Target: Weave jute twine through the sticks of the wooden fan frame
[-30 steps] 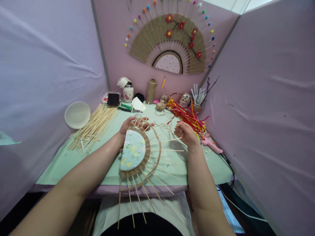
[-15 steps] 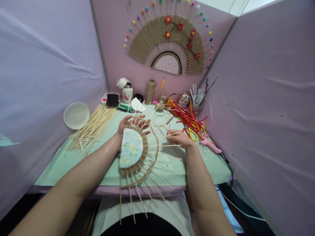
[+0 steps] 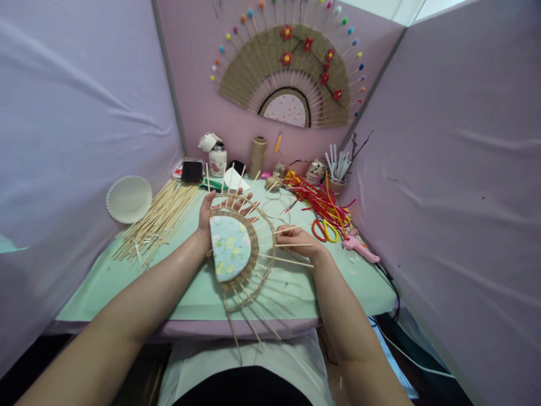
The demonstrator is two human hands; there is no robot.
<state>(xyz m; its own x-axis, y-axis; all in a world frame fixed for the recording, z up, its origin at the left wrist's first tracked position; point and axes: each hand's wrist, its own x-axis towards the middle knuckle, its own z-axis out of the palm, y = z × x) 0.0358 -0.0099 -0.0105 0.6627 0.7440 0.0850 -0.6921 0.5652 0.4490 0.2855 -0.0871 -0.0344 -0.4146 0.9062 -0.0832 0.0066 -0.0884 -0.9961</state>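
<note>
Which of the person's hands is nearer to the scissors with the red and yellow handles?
Right. The right hand is close by, just left of the scissors; the left hand is farther off, at the upper left of the woven frame.

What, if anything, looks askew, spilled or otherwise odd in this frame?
Two small things: the flowered fan on the back wall hangs askew, its right end lower than its left, and pale scraps lie loose on the green tabletop beside the pink glue gun, like stray litter.
</note>
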